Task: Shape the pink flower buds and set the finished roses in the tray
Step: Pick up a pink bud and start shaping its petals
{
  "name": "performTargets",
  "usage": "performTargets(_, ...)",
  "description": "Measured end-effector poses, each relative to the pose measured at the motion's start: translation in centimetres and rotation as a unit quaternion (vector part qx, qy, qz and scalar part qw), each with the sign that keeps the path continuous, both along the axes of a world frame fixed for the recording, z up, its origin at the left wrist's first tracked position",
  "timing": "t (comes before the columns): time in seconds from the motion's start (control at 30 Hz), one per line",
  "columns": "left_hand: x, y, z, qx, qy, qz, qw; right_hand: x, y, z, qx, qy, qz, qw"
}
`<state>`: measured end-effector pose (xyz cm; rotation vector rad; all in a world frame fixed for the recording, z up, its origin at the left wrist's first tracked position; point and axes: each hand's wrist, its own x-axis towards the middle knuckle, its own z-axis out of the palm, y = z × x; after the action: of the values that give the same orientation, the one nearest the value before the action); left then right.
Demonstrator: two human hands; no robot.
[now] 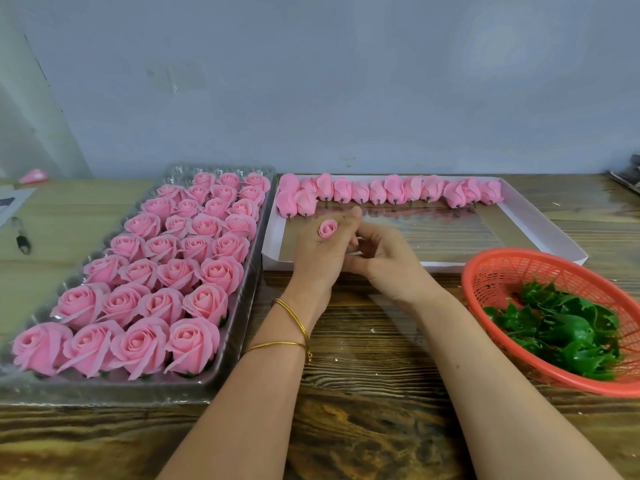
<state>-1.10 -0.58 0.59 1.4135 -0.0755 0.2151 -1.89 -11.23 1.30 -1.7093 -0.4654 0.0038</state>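
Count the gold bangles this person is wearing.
2. Both circle the left arm: the first bangle close to the wrist, the second bangle a little farther toward the elbow. The right arm shows none.

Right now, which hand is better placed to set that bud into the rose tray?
Left. The left hand grips the bud and is nearer the tray; the right hand lies on the far side.

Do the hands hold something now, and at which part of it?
The left hand grips a pink bud by its lower part; only the top shows. Whether the right hand holds anything cannot be told.
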Motion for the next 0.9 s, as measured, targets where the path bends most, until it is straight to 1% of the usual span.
performTargets(0.1,0.1,-0.1,-0.1,-0.009,-0.006,0.018,1.000,0.1,0.0,-0.1,0.011,-0.002,0.002,1.000)
performTargets(0.3,0.3,-0.4,-0.2,-0.047,0.010,0.013,0.999,0.7,0.3,-0.8,-0.017,-0.012,-0.043,0.999)
performTargets(0.4,0.4,-0.3,-0.3,-0.025,0.005,0.015,1.000,0.6,0.5,-0.9,-0.024,-0.023,-0.060,0.998)
performTargets(0.5,0.3,-0.2,-0.3,-0.020,0.000,0.000,1.000,0.7,0.3,-0.9,-0.024,-0.034,-0.052,0.998)
performTargets(0.73,0.0,0.0,-0.2,-0.002,-0.006,-0.006,1.000,0.4,0.1,-0.5,-0.002,-0.004,-0.009,1.000)
performTargets(0.9,0.1,-0.1,-0.1,-0.023,-0.007,0.000,1.000,0.1,0.2,-0.2,0.010,0.007,0.004,1.000)
